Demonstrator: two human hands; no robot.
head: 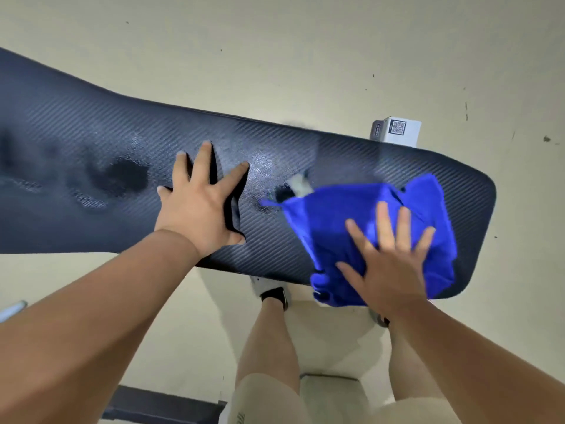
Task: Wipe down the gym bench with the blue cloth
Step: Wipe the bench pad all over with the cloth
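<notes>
Head view looks straight down on the gym bench (351,160), a long dark pad with a fine diagonal weave, running from the left edge of the frame to a rounded end at the right. The blue cloth (324,231) lies bunched on the pad's right-hand part, in the lower right of the frame, with one corner drooping over the near edge. The right hand (389,261) lies flat on top of the cloth, fingers straight and spread apart, pressing it against the pad; the hand is blurred. The left hand (200,206) rests palm-down on bare pad at the centre of the frame, apart from the cloth, its fingers also straight and fanned wide, holding nothing. Between the 2 hands a wet, speckled sheen (263,163) shows on the surface. Just beside the cloth's upper left corner sits a small whitish patch (298,183), too blurred to identify. Darker blotches (125,175) mark the pad toward the left of the frame. Beyond the far edge, in the upper right, a small white box (400,130) bearing a QR code stands on the pale floor (275,56). Below the pad, at the bottom centre, the person's 2 bare legs (269,341) are visible, with a white and black shoe (272,290) just under the near edge.
</notes>
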